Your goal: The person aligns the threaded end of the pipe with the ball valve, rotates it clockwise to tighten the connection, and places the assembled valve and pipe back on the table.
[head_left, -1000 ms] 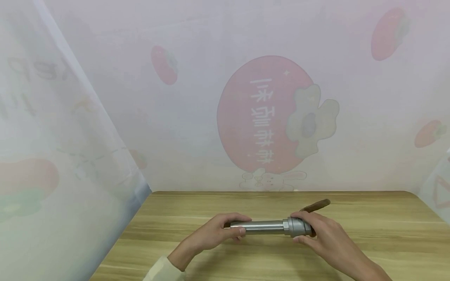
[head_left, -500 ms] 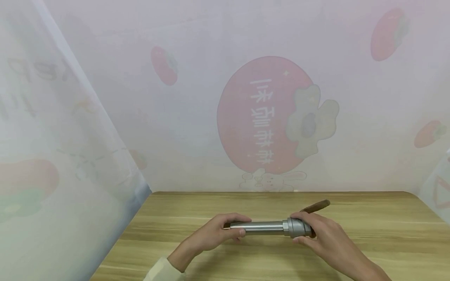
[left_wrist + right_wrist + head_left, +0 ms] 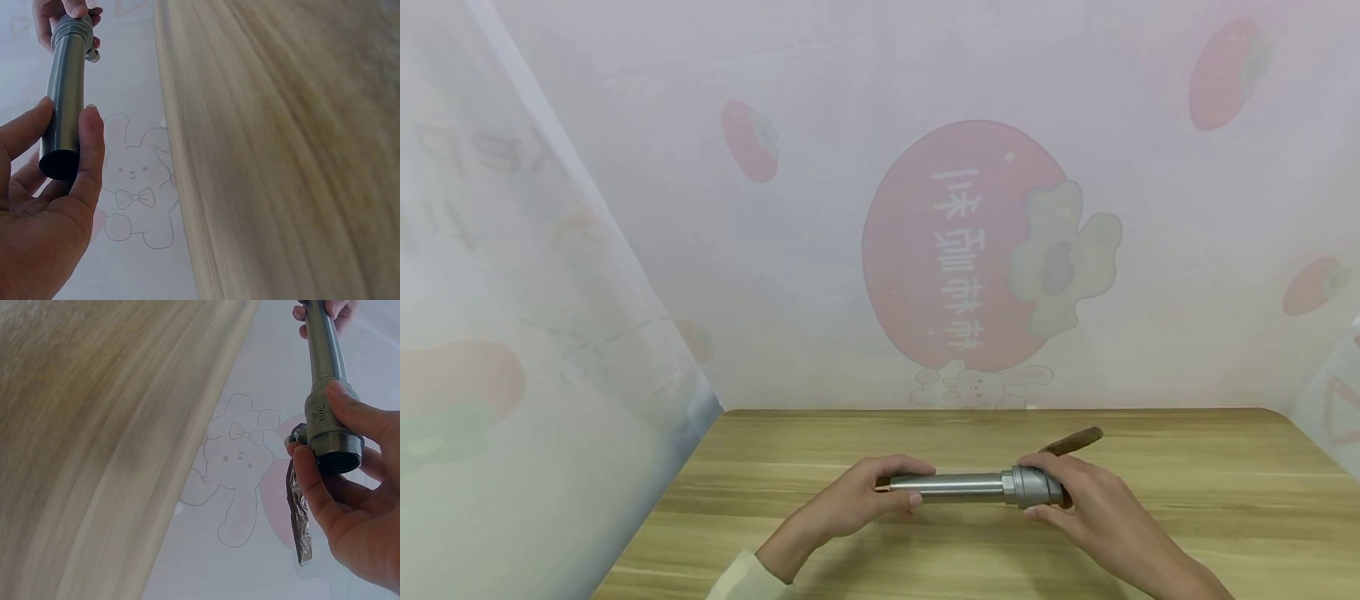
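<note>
A smooth steel pipe (image 3: 958,487) is joined at its right end to a ball valve (image 3: 1033,487), both held level over the table. My left hand (image 3: 857,502) pinches the pipe's free end between thumb and fingers; the dark end face shows in the left wrist view. My right hand (image 3: 1101,504) grips the valve body, thumb on the near side. From the valve a lever handle (image 3: 1075,440) sticks out to the back right; it looks wrapped in crinkled film in the right wrist view. There the valve's threaded opening (image 3: 338,462) faces the camera.
Beneath the hands lies a wood-grain table (image 3: 790,442) with rounded far corners. A pale printed curtain (image 3: 820,275) with strawberries and a rabbit hangs behind it, and another curtain (image 3: 565,333) slants along the left side.
</note>
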Tool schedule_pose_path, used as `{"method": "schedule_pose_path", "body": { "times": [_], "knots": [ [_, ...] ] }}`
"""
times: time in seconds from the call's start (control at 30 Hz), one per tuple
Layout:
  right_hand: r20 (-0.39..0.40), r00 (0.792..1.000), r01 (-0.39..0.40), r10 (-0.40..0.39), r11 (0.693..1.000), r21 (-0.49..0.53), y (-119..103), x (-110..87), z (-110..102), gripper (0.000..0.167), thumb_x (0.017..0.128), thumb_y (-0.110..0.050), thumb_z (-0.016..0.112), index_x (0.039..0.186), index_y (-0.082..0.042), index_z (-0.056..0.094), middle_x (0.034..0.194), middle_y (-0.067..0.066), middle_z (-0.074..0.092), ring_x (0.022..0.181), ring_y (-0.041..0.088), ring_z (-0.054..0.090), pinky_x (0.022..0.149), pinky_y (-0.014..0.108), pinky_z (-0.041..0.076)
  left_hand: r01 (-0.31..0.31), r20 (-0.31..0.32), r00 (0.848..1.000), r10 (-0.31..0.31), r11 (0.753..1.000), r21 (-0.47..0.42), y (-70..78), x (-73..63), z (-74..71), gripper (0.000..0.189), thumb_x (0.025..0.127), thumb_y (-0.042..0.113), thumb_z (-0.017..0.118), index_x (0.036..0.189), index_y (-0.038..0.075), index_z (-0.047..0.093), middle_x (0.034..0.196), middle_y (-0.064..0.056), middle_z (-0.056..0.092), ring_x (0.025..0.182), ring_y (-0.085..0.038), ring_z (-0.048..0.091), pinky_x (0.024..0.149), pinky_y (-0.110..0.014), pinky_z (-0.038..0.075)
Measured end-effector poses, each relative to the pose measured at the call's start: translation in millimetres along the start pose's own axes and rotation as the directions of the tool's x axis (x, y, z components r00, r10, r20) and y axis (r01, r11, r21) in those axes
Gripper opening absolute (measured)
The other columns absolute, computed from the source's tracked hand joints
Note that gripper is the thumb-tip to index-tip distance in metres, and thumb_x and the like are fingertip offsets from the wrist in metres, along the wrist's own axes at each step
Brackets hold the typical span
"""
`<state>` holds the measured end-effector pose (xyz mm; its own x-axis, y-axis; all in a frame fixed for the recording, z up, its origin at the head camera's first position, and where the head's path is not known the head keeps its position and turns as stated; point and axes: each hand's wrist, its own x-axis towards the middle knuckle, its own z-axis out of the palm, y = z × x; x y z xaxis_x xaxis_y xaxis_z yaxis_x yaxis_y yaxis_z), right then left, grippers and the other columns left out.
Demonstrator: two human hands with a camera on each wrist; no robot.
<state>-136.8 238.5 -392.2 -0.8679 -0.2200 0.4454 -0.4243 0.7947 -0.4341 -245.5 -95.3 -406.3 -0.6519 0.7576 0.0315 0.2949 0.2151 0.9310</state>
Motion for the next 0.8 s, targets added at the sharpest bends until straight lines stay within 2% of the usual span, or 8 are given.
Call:
{"method": "schedule_pose_path", "body": {
  "times": [0.1,0.37,0.67,0.8],
  "knots": [
    [-0.002,1.0,0.003,-0.003,1.0,0.0,0.0,0.1,0.3,0.05,0.084,-0.029,0.094,0.13,-0.023,0.072,0.117,-0.007,0.078,0.094,0.002,0.07,0.075,0.024,0.061,0.0,-0.005,1.0,0.0,1.0,0.023,-1.1,0.1,-0.4,0.038,0.108,0.022,0.071,0.145,0.015,0.069,0.136,-0.008,0.069,0.113,-0.017,0.067,0.095,-0.026,0.06],
    [0.004,1.0,-0.001,0.001,1.0,0.001,-0.3,-0.3,0.0,0.051,0.085,-0.029,0.093,0.13,-0.023,0.072,0.118,-0.006,0.078,0.094,0.003,0.071,0.075,0.024,0.06,0.001,-0.016,1.0,0.0,0.997,0.079,-3.0,0.0,-1.7,0.042,0.107,0.025,0.073,0.146,0.014,0.068,0.14,-0.002,0.069,0.118,-0.018,0.065,0.099,-0.026,0.055],
    [0.011,1.0,-0.003,0.003,1.0,0.005,-0.7,-0.3,-0.6,0.051,0.085,-0.029,0.093,0.131,-0.023,0.072,0.119,-0.005,0.078,0.095,0.004,0.071,0.076,0.023,0.06,-0.001,-0.024,1.0,0.003,0.996,0.085,-3.0,-0.1,-1.1,0.038,0.106,0.026,0.074,0.143,0.02,0.07,0.14,-0.002,0.07,0.118,-0.018,0.064,0.099,-0.026,0.054],
    [0.011,1.0,-0.007,0.007,1.0,0.004,-0.9,-0.1,-0.7,0.051,0.085,-0.029,0.093,0.131,-0.023,0.072,0.119,-0.005,0.078,0.095,0.003,0.071,0.076,0.023,0.06,0.017,-0.026,1.0,-0.015,0.997,0.078,-2.6,0.0,-1.1,0.037,0.106,0.029,0.074,0.143,0.024,0.07,0.138,0.0,0.07,0.118,-0.018,0.064,0.098,-0.027,0.054]
  ]
}}
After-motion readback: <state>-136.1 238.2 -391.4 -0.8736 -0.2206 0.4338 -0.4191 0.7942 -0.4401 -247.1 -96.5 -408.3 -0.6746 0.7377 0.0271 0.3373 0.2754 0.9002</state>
